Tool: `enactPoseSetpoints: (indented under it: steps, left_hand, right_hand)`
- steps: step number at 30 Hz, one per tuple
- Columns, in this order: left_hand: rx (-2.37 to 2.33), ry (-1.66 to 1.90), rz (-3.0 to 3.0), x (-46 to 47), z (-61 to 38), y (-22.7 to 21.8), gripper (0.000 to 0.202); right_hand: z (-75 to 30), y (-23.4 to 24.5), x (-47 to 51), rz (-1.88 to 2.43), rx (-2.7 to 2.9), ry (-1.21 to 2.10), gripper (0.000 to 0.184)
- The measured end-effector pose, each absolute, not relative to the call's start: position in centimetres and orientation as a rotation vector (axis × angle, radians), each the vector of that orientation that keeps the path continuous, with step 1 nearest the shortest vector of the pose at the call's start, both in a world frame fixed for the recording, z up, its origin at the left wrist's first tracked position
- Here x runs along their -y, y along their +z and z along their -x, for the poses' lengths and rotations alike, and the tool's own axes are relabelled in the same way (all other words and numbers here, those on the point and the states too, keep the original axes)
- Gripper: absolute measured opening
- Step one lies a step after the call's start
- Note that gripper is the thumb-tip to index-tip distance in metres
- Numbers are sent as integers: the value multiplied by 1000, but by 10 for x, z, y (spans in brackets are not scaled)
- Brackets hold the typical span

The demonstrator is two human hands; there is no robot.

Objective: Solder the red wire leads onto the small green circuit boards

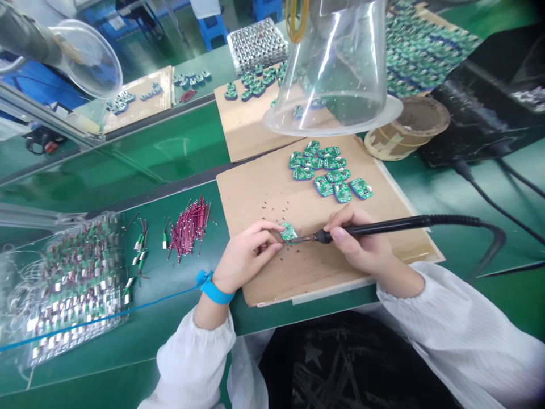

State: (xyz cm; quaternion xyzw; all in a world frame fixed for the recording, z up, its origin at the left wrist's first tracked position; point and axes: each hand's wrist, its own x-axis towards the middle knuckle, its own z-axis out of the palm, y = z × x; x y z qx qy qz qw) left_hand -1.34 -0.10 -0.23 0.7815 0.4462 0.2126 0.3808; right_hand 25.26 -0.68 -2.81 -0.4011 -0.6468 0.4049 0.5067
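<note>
Clear hood (336, 74) overhangs the cardboard (259, 278), blue stools (213, 27) beyond (right grip (364, 245) clamped on soldering iron (392, 226), left grip (242, 255) unclear).

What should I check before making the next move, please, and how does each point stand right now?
1. Soldering iron held by its handle: ok, in the right hand.
2. Left hand gripping the circuit board: cannot tell; its fingertips are at the board's left edge, but the grip is unclear.
3. Iron tip touching the intended spot: cannot tell; the tip overlaps the board's lower edge, too small to judge contact.
4. Blue wrist strap worn: ok, on the left wrist.
5. Cardboard free of debris: not ok; dark specks lie around the board.
6. Cord away from the grouped boards: ok, it runs off rightward.
</note>
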Motion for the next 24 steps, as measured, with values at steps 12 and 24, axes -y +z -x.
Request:
enactPoseSetpoints:
  steps: [12, 24]
  left_hand:
    - [-1187, 578, -1980, 4, 9, -3, 16]
    - [-1287, 621, -1947, 12, 2, -3, 18]
  right_hand:
    - [-249, -27, 5, 971, 1144, 1057, 19]
    - [-252, -27, 7, 963, 1444, 1050, 16]
